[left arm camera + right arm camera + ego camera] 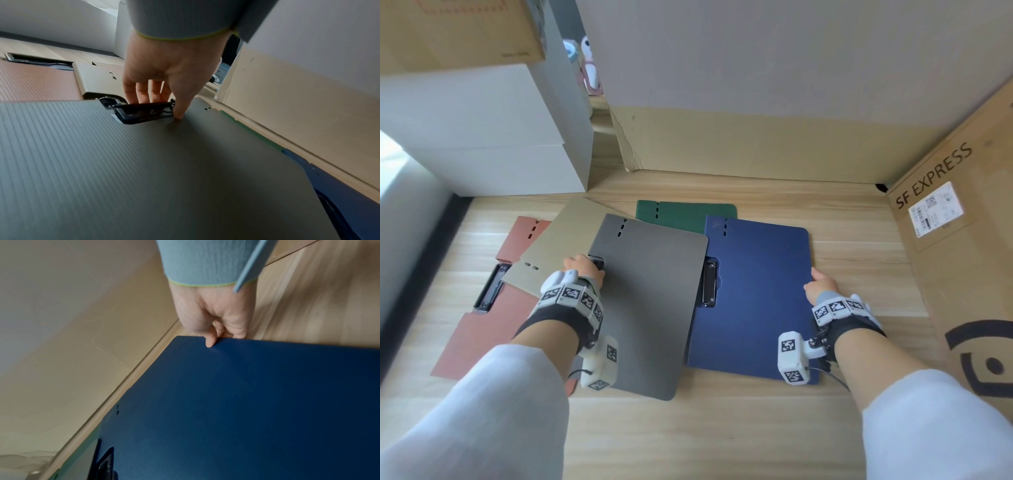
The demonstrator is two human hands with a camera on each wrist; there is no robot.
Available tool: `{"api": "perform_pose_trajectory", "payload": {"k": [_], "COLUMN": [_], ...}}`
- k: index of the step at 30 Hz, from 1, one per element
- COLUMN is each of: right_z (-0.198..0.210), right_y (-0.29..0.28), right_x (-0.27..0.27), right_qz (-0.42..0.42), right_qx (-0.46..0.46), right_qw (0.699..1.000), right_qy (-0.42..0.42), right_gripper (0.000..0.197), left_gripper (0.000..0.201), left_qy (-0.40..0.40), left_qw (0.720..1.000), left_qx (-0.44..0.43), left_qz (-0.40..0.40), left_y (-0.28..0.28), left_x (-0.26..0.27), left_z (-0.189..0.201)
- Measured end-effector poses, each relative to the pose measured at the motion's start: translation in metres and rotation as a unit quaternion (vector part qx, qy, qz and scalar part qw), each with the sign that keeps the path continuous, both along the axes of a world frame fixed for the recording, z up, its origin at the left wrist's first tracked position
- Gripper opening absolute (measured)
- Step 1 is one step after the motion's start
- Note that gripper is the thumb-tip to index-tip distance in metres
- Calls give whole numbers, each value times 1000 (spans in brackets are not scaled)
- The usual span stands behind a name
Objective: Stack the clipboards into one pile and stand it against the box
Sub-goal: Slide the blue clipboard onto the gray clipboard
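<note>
Several clipboards lie overlapping on the wooden floor. The grey clipboard (650, 301) is on top in the middle. My left hand (585, 269) grips its clip edge, thumb on the board beside the black clip (144, 112) and fingers behind it (162, 105). My right hand (822, 284) pinches the right edge of the blue clipboard (760, 301), thumb on top and fingers under (223, 339). A green clipboard (681, 214) peeks out behind them. A tan clipboard (571, 236) lies over a red one (479, 335) on the left. The "SF EXPRESS" cardboard box (962, 274) stands at the right.
White boxes (482, 137) are stacked at the back left with a cardboard box (458, 31) on top. A tan cardboard sheet (756, 144) leans along the back wall. Bare wooden floor (722, 428) lies in front of the clipboards.
</note>
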State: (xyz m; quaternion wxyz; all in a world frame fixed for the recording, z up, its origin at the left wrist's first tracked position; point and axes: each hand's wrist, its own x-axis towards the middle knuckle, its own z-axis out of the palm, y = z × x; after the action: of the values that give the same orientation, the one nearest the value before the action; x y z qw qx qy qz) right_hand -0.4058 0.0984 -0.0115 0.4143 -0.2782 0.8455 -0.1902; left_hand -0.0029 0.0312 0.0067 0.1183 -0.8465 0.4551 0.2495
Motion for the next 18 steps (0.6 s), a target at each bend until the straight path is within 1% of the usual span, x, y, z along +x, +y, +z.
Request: {"api": "perform_pose_trajectory", "payload": {"k": [4,6,10,13,16,18], "right_z": [0,0,-2,-3,-3,-1], "right_y": [3,4,5,4,2,2], "right_x": [-6,-7,-9,-10,-8,-8], "right_qz": [-5,-2,9,7,-42,-60], "right_qx": [5,12,12,2,1,9], "right_qw": [1000,1000,1000,1000,999,998], "right_qy": [11,11,9,11,2,5], "right_gripper": [49,49,48,47,53,52], "left_gripper": [42,42,46,44,44,46], "left_qy": [-25,-41,-32,-13,33,59], "left_qw": [999,998,999,999,995,992], "left_qx": [-4,-3,-8,-33,-92,-111], "left_qz": [-24,-39,-40,-41,-3,3], "left_y": [2,3,3,0,-8,-17], "left_x": [-1,-4,-8,-9,-6,-5], "left_z": [-1,-4,-2,3,13,22]}}
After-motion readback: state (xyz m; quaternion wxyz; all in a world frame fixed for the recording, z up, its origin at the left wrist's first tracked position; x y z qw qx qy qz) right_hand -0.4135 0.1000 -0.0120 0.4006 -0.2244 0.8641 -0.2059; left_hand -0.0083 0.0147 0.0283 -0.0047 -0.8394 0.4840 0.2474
